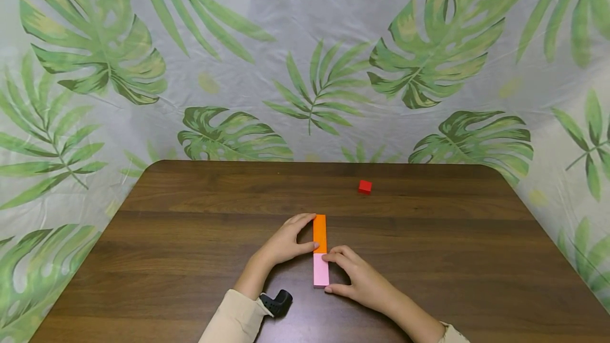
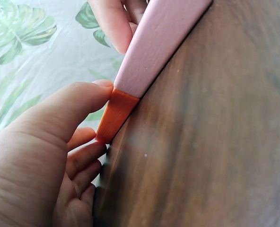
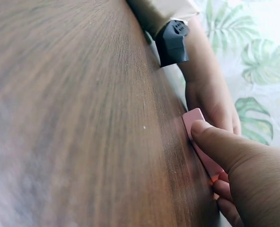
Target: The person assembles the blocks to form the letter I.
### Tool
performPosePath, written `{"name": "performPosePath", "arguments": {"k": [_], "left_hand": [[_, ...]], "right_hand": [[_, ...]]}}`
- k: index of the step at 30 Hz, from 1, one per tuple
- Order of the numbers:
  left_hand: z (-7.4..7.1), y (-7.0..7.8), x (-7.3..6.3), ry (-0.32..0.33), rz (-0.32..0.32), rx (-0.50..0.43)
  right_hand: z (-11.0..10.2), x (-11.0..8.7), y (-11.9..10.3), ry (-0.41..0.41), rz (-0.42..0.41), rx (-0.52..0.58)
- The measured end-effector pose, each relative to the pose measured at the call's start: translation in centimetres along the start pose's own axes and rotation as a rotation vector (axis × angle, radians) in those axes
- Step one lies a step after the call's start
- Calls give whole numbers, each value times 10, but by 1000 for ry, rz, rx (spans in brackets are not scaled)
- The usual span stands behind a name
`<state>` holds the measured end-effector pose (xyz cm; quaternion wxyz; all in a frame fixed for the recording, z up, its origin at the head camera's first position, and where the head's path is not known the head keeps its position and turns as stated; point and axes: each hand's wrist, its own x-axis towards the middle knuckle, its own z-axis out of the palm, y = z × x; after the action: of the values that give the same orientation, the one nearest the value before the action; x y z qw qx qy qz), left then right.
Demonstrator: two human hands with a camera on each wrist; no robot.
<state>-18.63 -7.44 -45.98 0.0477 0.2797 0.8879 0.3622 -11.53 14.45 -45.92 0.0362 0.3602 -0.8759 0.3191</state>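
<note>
An orange block (image 1: 320,233) and a pink block (image 1: 321,270) lie end to end in one straight line on the table, the orange one farther away. My left hand (image 1: 284,240) holds the orange block from its left side, index fingertip at the far end and thumb close to the joint. From the right, my right hand (image 1: 359,279) grips the pink block, thumb at its near end and index finger by the joint. The left wrist view shows the left thumb (image 2: 90,97) right where pink meets orange. In the right wrist view the right thumb (image 3: 208,135) presses near the pink block's end.
A small red block (image 1: 365,187) sits near the far edge of the brown wooden table (image 1: 190,195). Behind the table hangs a leaf-patterned cloth (image 1: 324,78). A black device (image 1: 280,303) is worn at the left wrist, by the sleeve (image 1: 235,319).
</note>
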Motion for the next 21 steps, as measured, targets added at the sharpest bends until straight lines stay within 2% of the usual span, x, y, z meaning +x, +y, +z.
{"name": "performPosePath", "arguments": {"k": [21], "left_hand": [[1,0,0,11,10,6]], "right_hand": [[1,0,0,0,14,3]]}}
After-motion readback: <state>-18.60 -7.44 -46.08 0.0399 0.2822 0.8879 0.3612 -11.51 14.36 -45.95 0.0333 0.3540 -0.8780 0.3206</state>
